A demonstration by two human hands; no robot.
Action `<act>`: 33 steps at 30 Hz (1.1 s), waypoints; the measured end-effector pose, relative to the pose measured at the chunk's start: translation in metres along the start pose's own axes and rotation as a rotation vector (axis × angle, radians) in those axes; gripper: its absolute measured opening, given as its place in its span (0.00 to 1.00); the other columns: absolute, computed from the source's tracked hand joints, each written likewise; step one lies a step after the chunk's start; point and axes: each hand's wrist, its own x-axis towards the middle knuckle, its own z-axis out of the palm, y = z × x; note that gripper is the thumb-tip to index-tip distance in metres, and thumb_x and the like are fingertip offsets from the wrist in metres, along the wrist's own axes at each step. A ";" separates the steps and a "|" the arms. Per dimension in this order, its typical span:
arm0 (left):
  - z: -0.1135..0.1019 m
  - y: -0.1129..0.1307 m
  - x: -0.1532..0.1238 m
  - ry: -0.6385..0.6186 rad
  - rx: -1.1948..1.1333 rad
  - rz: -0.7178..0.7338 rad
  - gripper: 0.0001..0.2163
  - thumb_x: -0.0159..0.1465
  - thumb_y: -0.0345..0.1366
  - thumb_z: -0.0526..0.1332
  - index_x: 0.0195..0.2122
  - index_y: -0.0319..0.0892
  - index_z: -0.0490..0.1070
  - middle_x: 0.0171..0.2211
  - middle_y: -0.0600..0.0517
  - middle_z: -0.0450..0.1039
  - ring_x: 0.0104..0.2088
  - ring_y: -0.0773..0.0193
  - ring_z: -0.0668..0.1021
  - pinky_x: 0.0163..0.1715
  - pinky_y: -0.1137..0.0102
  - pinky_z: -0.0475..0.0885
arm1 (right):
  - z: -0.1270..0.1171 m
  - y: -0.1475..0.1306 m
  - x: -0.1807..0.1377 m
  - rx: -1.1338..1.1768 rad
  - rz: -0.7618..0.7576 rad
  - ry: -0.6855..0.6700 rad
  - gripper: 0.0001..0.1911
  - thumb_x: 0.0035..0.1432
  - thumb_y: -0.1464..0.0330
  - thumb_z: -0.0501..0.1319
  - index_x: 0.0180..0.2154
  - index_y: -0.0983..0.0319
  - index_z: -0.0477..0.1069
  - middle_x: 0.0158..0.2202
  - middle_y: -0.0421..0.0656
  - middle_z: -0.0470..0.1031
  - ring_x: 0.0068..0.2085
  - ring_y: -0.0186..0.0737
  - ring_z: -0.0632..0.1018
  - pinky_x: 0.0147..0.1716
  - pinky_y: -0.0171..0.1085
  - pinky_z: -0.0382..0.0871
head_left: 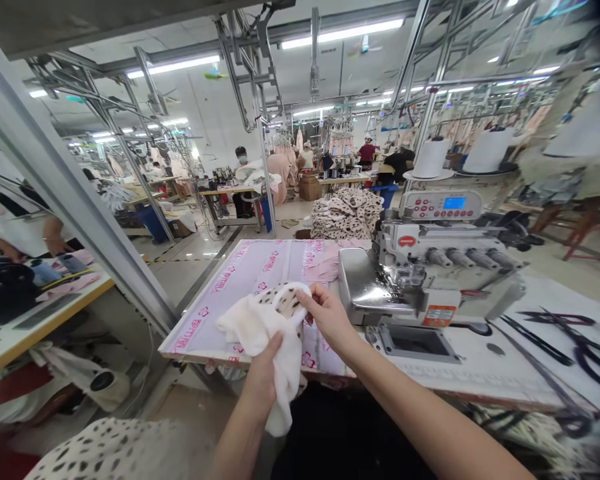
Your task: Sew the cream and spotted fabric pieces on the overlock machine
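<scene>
A piece of white plush fabric (263, 323) with a black-spotted cream side lies partly over the table's front edge, held up between my two hands. My left hand (265, 373) grips its lower middle, thumb on top and the other fingers hidden beneath the cloth. At the upper right, my right hand (325, 313) pinches the white edge of an opening, through which the spotted side shows. One end of the cloth hangs down below the table edge. Right of my hands stands an overlock sewing machine (425, 260) with a shiny metal plate.
Purple printed sheeting (205, 327) covers the table, with pink fabric (325, 263) near the machine. Scissors (580, 347) and tweezers (537, 340) lie at the right. Spotted fabric is piled (347, 213) behind the table. A metal post (80, 173) rises at left; co-workers sit beyond.
</scene>
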 end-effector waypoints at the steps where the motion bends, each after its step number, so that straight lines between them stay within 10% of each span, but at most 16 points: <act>1: 0.001 -0.001 0.000 -0.004 0.000 0.002 0.16 0.53 0.26 0.62 0.44 0.39 0.69 0.36 0.48 0.76 0.34 0.62 0.78 0.37 0.69 0.75 | -0.002 0.001 -0.002 0.001 0.002 0.001 0.18 0.45 0.54 0.62 0.22 0.61 0.60 0.14 0.32 0.59 0.16 0.28 0.60 0.14 0.30 0.52; 10: 0.002 -0.009 0.000 -0.132 0.047 0.077 0.22 0.50 0.23 0.64 0.47 0.43 0.68 0.44 0.49 0.73 0.48 0.59 0.73 0.51 0.66 0.66 | -0.017 0.004 -0.010 0.040 -0.037 -0.026 0.17 0.49 0.55 0.61 0.23 0.60 0.60 0.18 0.34 0.61 0.20 0.30 0.62 0.19 0.31 0.57; 16: -0.005 0.013 0.009 -0.298 -0.261 -0.156 0.26 0.58 0.48 0.57 0.53 0.37 0.63 0.46 0.40 0.71 0.51 0.47 0.70 0.54 0.50 0.58 | -0.043 0.018 -0.033 -0.060 -0.079 -0.186 0.14 0.53 0.58 0.60 0.26 0.61 0.62 0.23 0.36 0.62 0.25 0.32 0.64 0.25 0.31 0.59; 25: -0.012 0.016 0.008 -0.172 -0.198 -0.097 0.24 0.57 0.37 0.59 0.55 0.39 0.60 0.47 0.41 0.70 0.49 0.48 0.71 0.51 0.50 0.62 | -0.066 0.039 -0.055 -0.283 -0.043 -0.154 0.13 0.56 0.58 0.56 0.26 0.60 0.61 0.24 0.38 0.61 0.27 0.36 0.65 0.27 0.33 0.59; 33: -0.041 0.024 0.014 -0.288 -0.311 -0.067 0.29 0.53 0.55 0.56 0.51 0.41 0.65 0.44 0.43 0.72 0.53 0.48 0.67 0.55 0.53 0.57 | -0.079 0.031 -0.085 -0.657 -0.138 -0.449 0.10 0.61 0.65 0.50 0.28 0.59 0.62 0.27 0.40 0.65 0.30 0.38 0.68 0.30 0.35 0.60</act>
